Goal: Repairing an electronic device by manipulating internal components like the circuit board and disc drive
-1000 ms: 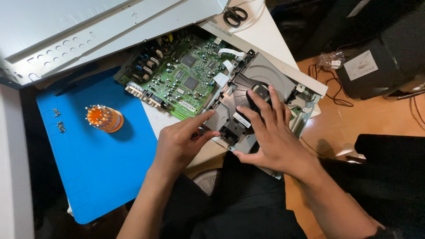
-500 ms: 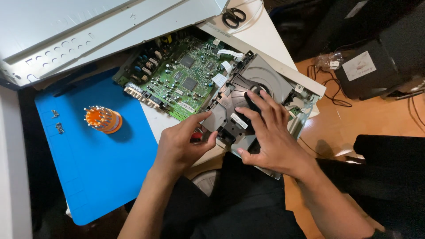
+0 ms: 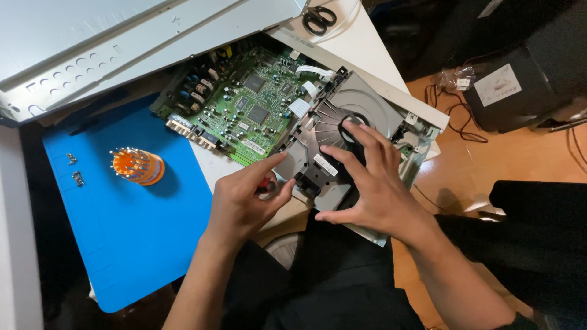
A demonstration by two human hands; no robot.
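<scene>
An opened disc player lies on the white table, with a green circuit board (image 3: 241, 113) and a grey disc drive unit (image 3: 358, 110) side by side. My right hand (image 3: 370, 183) rests flat on the drive, fingers spread over its dark centre. My left hand (image 3: 244, 198) pinches a small red-handled tool (image 3: 264, 183) at the drive's near-left corner, forefinger stretched toward the drive.
A blue work mat (image 3: 122, 226) holds an orange round bit holder (image 3: 137, 166) and small screws (image 3: 74, 169). The removed grey metal cover (image 3: 110, 43) lies at the back left. Black scissors (image 3: 318, 18) sit at the far edge. A black box (image 3: 526, 67) and cables stand on the wooden floor at right.
My right hand has shifted a little on the drive, and my left hand has closed on the red tool at the drive's corner.
</scene>
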